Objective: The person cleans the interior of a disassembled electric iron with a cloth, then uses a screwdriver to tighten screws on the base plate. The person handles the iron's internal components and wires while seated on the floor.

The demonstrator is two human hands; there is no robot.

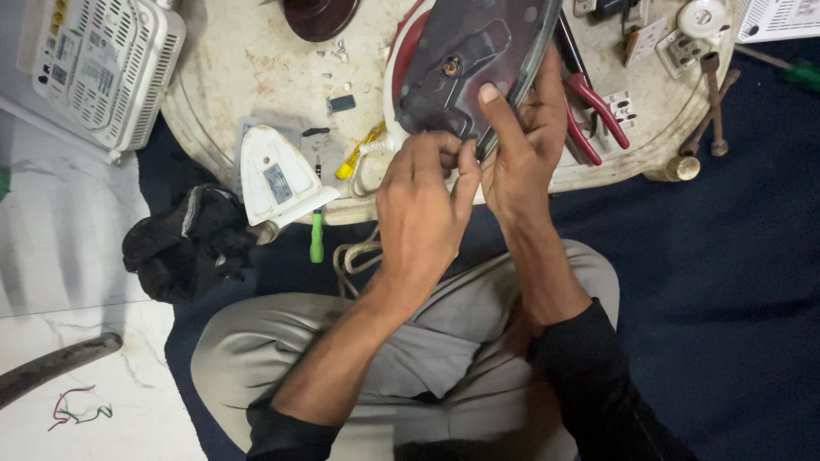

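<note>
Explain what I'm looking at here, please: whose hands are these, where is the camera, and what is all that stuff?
There is no machine: a seated person wears a camera on the head, looking down at their own hands. The right hand holds up a dark, flat iron-shaped plate by its edge, and the left hand pinches something small at its lower rim. Below is a worn round table with red-handled pliers, a white triangular cover, a green-handled screwdriver and small screws. A white vented box lies at the left.

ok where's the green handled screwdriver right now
In the head view the green-handled screwdriver hangs over the near edge of the round table, left of the left hand, just beside the white triangular cover.
</note>
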